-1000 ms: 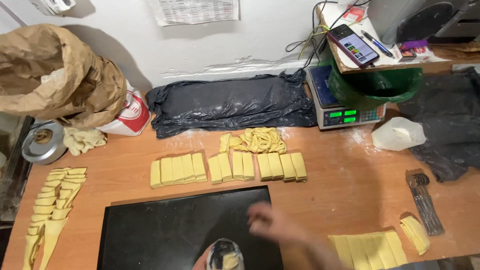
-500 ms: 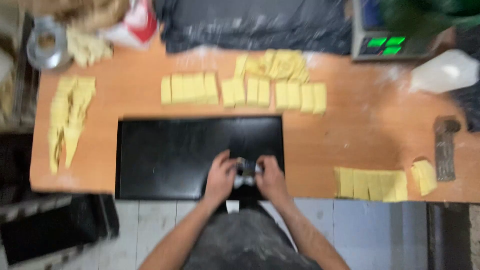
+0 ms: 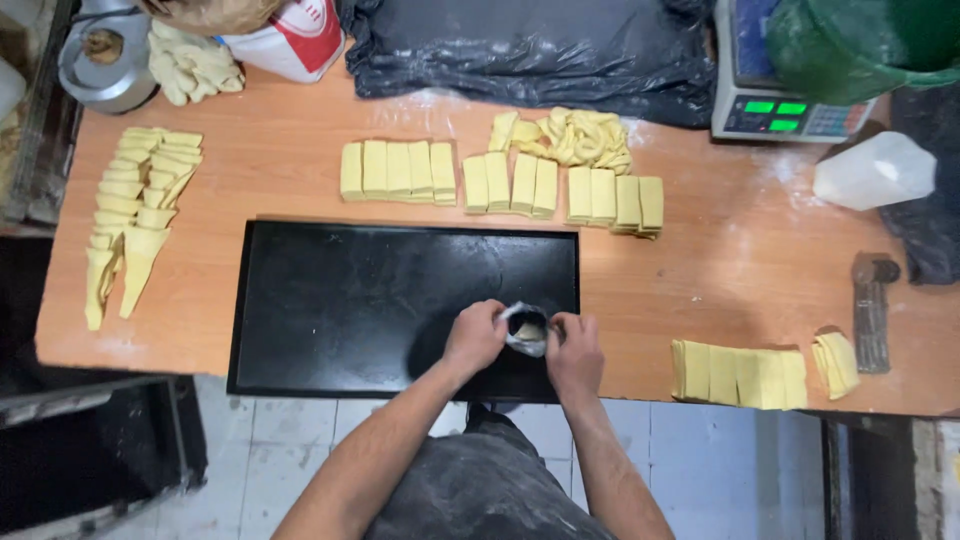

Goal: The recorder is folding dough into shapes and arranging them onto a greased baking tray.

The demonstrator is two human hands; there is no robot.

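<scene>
1. Two hands meet over the near edge of the flat black rectangular baking tray (image 3: 330, 300). The left hand (image 3: 475, 336) and right hand (image 3: 574, 352) are both curled closed around a small crumpled pouch of clear plastic film (image 3: 526, 330) with something yellowish inside; what it holds is too small to tell.

2. That pouch hangs right at the tray's near rim, which itself overhangs the near edge of the wooden bench (image 3: 740, 270). Squeezed too hard, I judge it could split or slip and its contents fall past the tray to the tiled floor (image 3: 700, 450).

3. Leaning weight on the overhanging rim could tip the tray, since part of it has no bench beneath.

4. Near right, a row of pale yellow rectangular dough pieces (image 3: 738, 374) lies close to the bench's near edge, just beside the right forearm; a sideways elbow sweep could knock them off.

5. Far of the tray, a longer row of yellow dough blocks (image 3: 500, 182) sits near its far rim, with a loose heap of yellow dough trimmings (image 3: 578, 138) behind. Sliding the tray away could crush that row.

6. Far left, thin tapered yellow dough strips (image 3: 135, 215) lie fanned out well apart from the hands and seem at least risk.

7. Flour dust on the bench could make the tray skid.
</scene>
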